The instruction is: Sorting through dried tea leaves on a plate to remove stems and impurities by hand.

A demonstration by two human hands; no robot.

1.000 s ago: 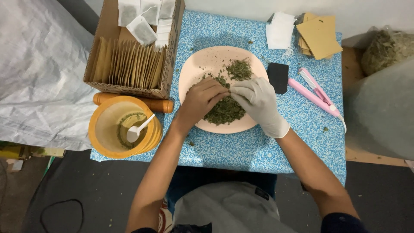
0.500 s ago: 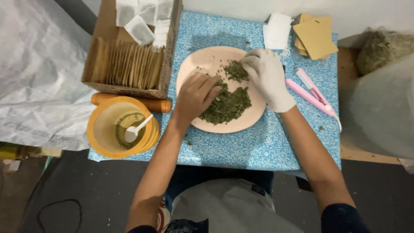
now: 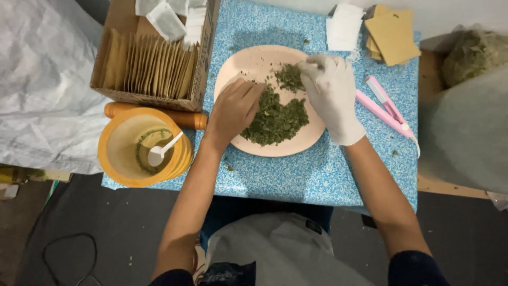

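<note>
A pale pink plate [image 3: 248, 63] lies on a small blue speckled table [image 3: 317, 175] and carries a heap of dried green leaves [image 3: 278, 119]. My bare left hand [image 3: 233, 108] rests on the left side of the heap, fingers curled down into the leaves. My right hand [image 3: 330, 92], in a white glove, is over the plate's right rim, its fingertips pinched at a smaller clump of leaves [image 3: 290, 77] near the far side.
A cardboard box [image 3: 153, 58] of brown sachets and white bags stands at the far left. An orange bowl [image 3: 140, 148] with a white spoon [image 3: 161, 151] sits front left, beside an orange cylinder [image 3: 185, 119]. A pink tool [image 3: 386, 108], brown envelopes [image 3: 391, 34] and white bags [image 3: 344, 26] lie right.
My gloved right hand has moved from the middle of the heap toward the plate's far right side. My left hand stayed on the leaves at the left. A dark object right of the plate is out of sight.
</note>
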